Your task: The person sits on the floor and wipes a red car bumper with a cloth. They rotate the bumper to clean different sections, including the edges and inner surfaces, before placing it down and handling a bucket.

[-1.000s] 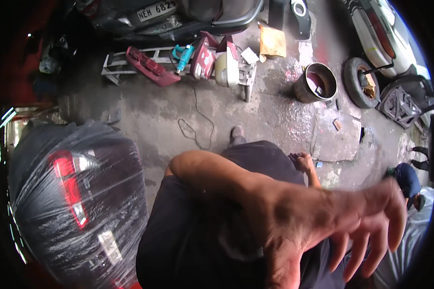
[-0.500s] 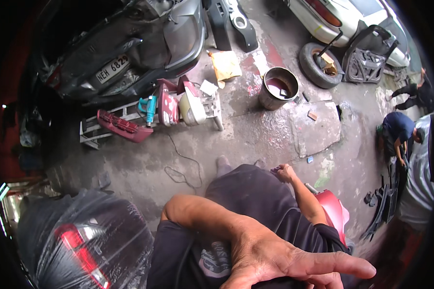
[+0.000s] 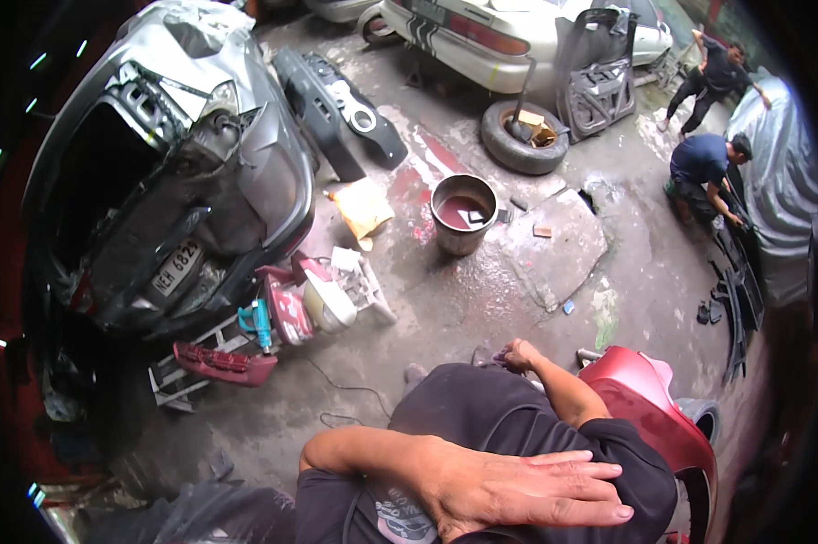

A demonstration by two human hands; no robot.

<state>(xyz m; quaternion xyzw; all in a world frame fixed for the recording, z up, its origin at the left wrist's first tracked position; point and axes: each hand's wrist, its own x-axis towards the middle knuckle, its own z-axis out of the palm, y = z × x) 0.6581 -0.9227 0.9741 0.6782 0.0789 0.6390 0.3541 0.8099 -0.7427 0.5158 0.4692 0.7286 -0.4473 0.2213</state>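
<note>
My left hand (image 3: 518, 490) lies flat across the front of my dark shirt (image 3: 482, 412), close to the camera. Its fingers are stretched out toward the right and hold nothing. My right hand (image 3: 520, 355) reaches down and forward, its fingers curled just left of a red car body panel (image 3: 640, 399). Something small and grey shows at its fingertips, too small to make out. My foot (image 3: 415, 372) stands on the wet concrete floor.
A stripped grey car (image 3: 173, 181) stands at the left, with red parts and a blue tool (image 3: 257, 322) beside it. A metal bucket (image 3: 463, 213), a black bumper (image 3: 336, 104), a tyre (image 3: 522, 140) and a white car (image 3: 518, 32) lie ahead. Two people (image 3: 699, 168) work at the right.
My left hand has dropped from spread claw-like before the camera to lying flat on my shirt. The view has swung up; the plastic-wrapped car at lower left has left the picture.
</note>
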